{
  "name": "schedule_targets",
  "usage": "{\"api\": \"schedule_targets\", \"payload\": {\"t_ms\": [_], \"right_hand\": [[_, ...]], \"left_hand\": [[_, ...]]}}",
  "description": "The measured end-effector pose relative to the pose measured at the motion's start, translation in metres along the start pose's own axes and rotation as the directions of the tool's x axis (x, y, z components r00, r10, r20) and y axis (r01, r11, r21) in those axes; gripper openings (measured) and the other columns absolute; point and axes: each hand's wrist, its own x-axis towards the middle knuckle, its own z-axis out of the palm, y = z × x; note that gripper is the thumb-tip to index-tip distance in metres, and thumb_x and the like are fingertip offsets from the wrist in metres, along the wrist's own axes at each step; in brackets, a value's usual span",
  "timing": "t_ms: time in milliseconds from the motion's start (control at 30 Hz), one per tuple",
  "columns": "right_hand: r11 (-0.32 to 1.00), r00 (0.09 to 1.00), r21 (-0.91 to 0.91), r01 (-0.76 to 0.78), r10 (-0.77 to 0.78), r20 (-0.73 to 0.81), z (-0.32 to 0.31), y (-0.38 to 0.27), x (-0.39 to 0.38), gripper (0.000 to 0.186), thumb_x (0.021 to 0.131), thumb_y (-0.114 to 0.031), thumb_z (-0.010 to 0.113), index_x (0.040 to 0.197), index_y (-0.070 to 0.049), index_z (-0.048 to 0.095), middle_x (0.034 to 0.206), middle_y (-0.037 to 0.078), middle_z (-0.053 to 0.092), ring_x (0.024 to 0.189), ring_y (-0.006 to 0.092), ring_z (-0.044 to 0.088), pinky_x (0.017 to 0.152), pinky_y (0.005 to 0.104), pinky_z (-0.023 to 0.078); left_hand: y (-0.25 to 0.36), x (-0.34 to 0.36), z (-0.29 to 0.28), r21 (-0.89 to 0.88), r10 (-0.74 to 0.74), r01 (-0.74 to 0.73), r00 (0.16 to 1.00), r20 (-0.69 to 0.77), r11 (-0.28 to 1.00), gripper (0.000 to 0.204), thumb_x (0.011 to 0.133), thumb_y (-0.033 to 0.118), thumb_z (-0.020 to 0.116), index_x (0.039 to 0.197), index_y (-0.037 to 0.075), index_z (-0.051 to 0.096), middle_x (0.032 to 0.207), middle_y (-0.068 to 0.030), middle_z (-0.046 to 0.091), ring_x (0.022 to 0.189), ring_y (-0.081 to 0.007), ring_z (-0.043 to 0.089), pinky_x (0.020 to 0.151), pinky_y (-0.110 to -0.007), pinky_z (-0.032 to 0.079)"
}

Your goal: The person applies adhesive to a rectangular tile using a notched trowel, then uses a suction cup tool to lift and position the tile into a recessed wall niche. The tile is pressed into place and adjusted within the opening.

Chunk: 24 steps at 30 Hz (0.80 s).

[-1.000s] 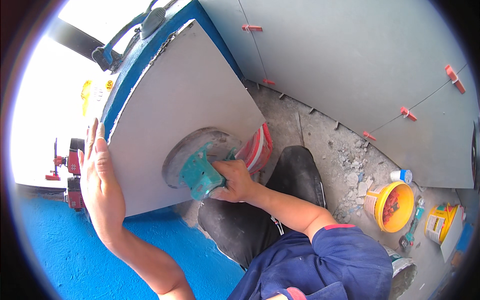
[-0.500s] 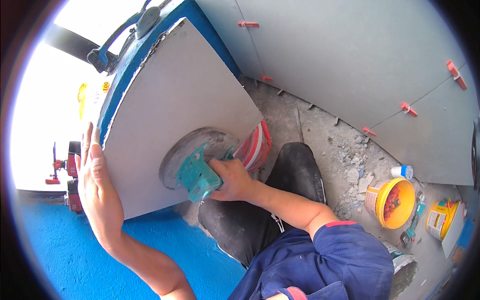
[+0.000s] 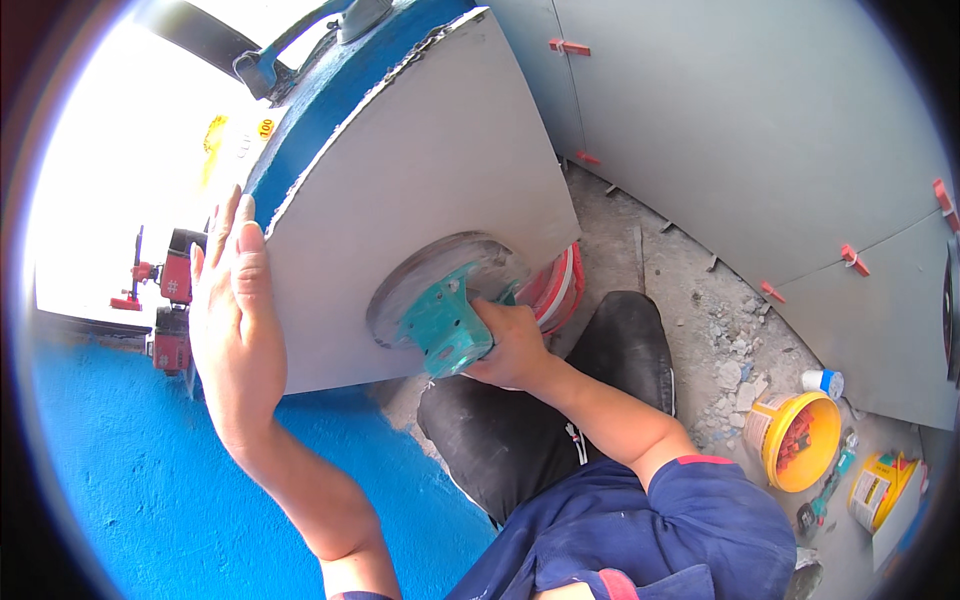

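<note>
My left hand lies flat, fingers stretched, against the left edge of a grey-white tile with a chipped, ragged upper-left edge. The tile leans on a blue-edged ledge. Low on the tile's face is a round, dusty disc with a teal plastic handle piece. My right hand is closed round that teal piece, its fingertips mostly hidden. A red-and-white striped object shows behind the tile's lower right corner.
Grey wall panels with red clips rise at right. Rubble, yellow buckets, a blue-and-white container and a teal tool lie on the floor. Red-and-black packs sit at left. My knees are bent beside the tile.
The view has shifted, so the tile and both hands appear further right and higher in the picture. Both hands keep their places on the tile and handle.
</note>
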Motion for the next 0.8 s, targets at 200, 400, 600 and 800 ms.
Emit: {"api": "schedule_targets", "payload": {"t_ms": [200,400,600,800], "right_hand": [[1.000,1.000,-0.003,-0.005,0.005,0.014,-0.0003,-0.0001,-0.0002,0.046,0.065,-0.026,0.091,0.097,-0.005,0.065,0.078,0.014,0.068,0.070,0.0339,0.070,0.061,0.0398,0.054],[1.000,1.000,-0.014,-0.019,0.020,0.017,-0.0009,-0.0014,0.0018,0.047,0.066,-0.027,0.092,0.097,-0.005,0.065,0.079,0.015,0.069,0.071,0.0345,0.070,0.061,0.0400,0.054],[1.000,1.000,0.000,-0.026,0.026,0.016,0.0005,-0.0017,0.0016,0.047,0.059,-0.019,0.086,0.096,-0.008,0.059,0.082,0.012,0.069,0.075,0.0357,0.070,0.062,0.0440,0.054],[0.999,0.999,0.002,-0.040,0.040,0.013,-0.0006,-0.0060,0.0033,0.044,0.061,-0.020,0.085,0.096,-0.008,0.060,0.082,0.011,0.069,0.075,0.0352,0.070,0.062,0.0437,0.054]], "left_hand": [[0.0011,0.0008,-0.0016,0.017,0.031,-0.031,0.999,0.009,0.999,0.073,0.106,0.058,0.027,0.141,0.003,0.059,0.153,-0.0128,0.050,0.148,-0.0294,0.038,0.126,-0.046,0.017],[-0.0005,0.0029,-0.0009,0.032,0.030,-0.030,1.000,0.010,0.999,0.072,0.106,0.056,0.027,0.140,0.002,0.060,0.153,-0.0140,0.050,0.148,-0.0295,0.039,0.126,-0.045,0.018],[0.0017,0.0021,-0.0017,0.027,0.055,-0.055,0.998,0.003,0.998,0.069,0.107,0.054,0.027,0.140,0.002,0.060,0.153,-0.0145,0.050,0.148,-0.0302,0.039,0.126,-0.045,0.018],[-0.0006,0.0016,0.0002,0.041,0.058,-0.058,0.998,-0.003,0.997,0.066,0.108,0.051,0.028,0.140,0.002,0.060,0.152,-0.0146,0.051,0.147,-0.0298,0.040,0.126,-0.044,0.019]]}}
